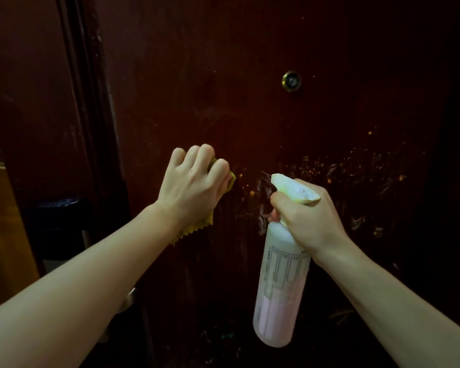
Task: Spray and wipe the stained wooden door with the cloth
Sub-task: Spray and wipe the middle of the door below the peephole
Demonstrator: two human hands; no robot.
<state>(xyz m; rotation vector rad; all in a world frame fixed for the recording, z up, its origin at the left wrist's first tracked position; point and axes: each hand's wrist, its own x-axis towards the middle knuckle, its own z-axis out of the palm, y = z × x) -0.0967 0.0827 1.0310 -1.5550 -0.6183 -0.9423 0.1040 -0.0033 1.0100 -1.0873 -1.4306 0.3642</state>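
Head view shows the dark wooden door (250, 62) straight ahead, orange specks and smears (356, 176) spread right of the hands. Her left hand (194, 181) bunches the yellow cloth (197, 229) against the wood; the right hand (306, 219) grips the spray bottle (282, 288), nozzle toward the stains. It looks like mid-spray, so next the cloth should sweep right across the wetted patch.

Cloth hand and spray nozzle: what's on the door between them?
Head view: between the left hand with the cloth and the spray bottle nozzle, only door with orange specks.
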